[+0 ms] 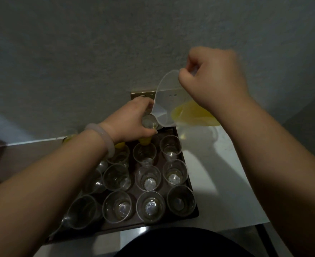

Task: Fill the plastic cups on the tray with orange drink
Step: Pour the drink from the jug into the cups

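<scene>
A dark tray [191, 184] on a white table holds several clear plastic cups [147, 179], most of them empty. My left hand [132, 123] grips one clear cup [150, 121] at the tray's far end. My right hand [214, 78] holds the handle of a translucent jug [166, 98], tilted with its spout just over that cup. Orange drink [192, 113] pools in the jug's lower side. Two cups with orange drink [145, 140] peek out under my left hand.
The white table [218, 169] extends to the right of the tray, with its edge near the lower right. A grey wall rises right behind the tray. A wall socket plate [143, 94] sits behind the jug. A dark garment [182, 243] fills the bottom centre.
</scene>
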